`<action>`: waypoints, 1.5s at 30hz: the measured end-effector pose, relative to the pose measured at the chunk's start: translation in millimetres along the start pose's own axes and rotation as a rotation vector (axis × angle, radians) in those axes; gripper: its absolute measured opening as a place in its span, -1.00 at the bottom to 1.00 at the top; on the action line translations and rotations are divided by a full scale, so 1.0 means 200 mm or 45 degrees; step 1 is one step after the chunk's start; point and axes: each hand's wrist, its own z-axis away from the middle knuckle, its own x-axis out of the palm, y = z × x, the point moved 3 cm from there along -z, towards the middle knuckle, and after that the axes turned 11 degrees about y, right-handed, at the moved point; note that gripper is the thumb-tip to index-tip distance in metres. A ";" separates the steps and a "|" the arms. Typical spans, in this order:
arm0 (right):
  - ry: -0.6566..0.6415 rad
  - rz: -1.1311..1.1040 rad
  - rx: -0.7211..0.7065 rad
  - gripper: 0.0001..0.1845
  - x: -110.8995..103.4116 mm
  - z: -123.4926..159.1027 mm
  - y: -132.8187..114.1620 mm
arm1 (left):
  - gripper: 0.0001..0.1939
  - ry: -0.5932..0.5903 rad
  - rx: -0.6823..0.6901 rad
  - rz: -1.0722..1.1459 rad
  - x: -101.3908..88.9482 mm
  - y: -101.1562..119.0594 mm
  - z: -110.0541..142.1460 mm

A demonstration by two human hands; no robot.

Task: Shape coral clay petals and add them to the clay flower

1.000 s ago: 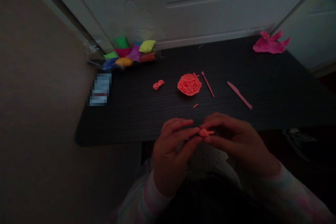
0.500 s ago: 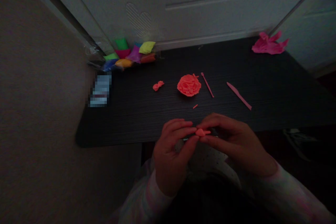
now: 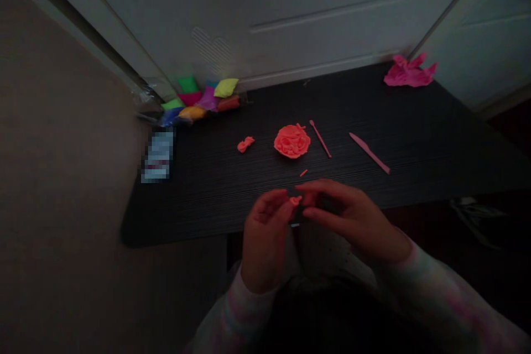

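Note:
My left hand (image 3: 265, 232) and my right hand (image 3: 352, 218) meet at the near edge of the dark table (image 3: 435, 138). Between their pinched fingertips is a small piece of orange clay (image 3: 296, 200). Beyond them on the table lies a round orange clay flower (image 3: 292, 141), with a tiny orange crumb (image 3: 303, 173) just in front of it. A small orange clay lump (image 3: 245, 144) sits to the flower's left.
A thin pink stick tool (image 3: 319, 138) and a pink clay knife (image 3: 369, 152) lie right of the flower. Several coloured clay packets (image 3: 199, 99) are piled at the back left corner, and a crumpled pink wrapper (image 3: 409, 72) at the back right. A blurred card (image 3: 157, 155) lies at the left edge.
Both hands have moved slightly left and closer to the table edge. The clay piece between the fingers looks smaller and more hidden. The view has tilted a little.

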 end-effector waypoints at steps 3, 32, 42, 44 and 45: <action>0.132 -0.132 0.143 -0.77 0.01 -0.01 0.09 | -0.85 0.058 -0.043 0.066 0.00 -0.02 -0.03; 0.257 0.827 -0.327 -0.81 -0.04 -0.17 0.21 | -0.86 0.040 0.900 -1.238 0.03 0.08 -0.26; 0.271 0.877 -0.337 -0.87 -0.03 -0.16 0.20 | -0.94 0.026 1.256 -1.550 0.06 0.08 -0.26; 0.300 0.886 -0.337 -0.86 -0.04 -0.16 0.19 | -0.95 0.031 1.312 -1.598 0.06 0.08 -0.26; 0.327 0.898 -0.331 -0.84 -0.06 -0.15 0.19 | -0.95 0.035 1.330 -1.616 0.06 0.08 -0.26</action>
